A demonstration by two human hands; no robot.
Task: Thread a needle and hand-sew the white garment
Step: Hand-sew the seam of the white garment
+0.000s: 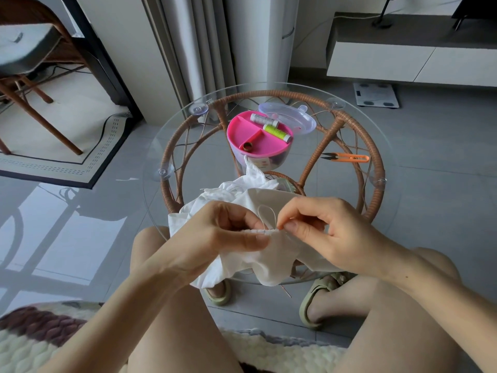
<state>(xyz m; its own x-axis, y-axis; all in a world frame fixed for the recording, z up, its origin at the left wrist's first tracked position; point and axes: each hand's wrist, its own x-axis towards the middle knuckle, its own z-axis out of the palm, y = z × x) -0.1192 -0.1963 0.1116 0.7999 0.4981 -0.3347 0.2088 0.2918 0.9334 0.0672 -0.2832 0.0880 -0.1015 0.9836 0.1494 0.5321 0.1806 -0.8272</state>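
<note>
The white garment (269,254) lies bunched on the near edge of the round glass table (150,157) and hangs over my knees. My left hand (228,232) pinches a folded, gathered edge of the cloth between thumb and fingers. My right hand (322,232) pinches the needle (279,228) at that same edge, just right of my left thumb. A loop of white thread (266,215) stands up above the seam between the two hands. Most of the needle is hidden by my fingertips.
A pink sewing box (250,133) with a grey spool (265,120), a green spool (277,132) and a brass thimble (247,147) stands mid-table, its clear lid (293,118) behind it. Orange thread snips (347,157) lie at the right. A wooden chair (32,63) stands far left.
</note>
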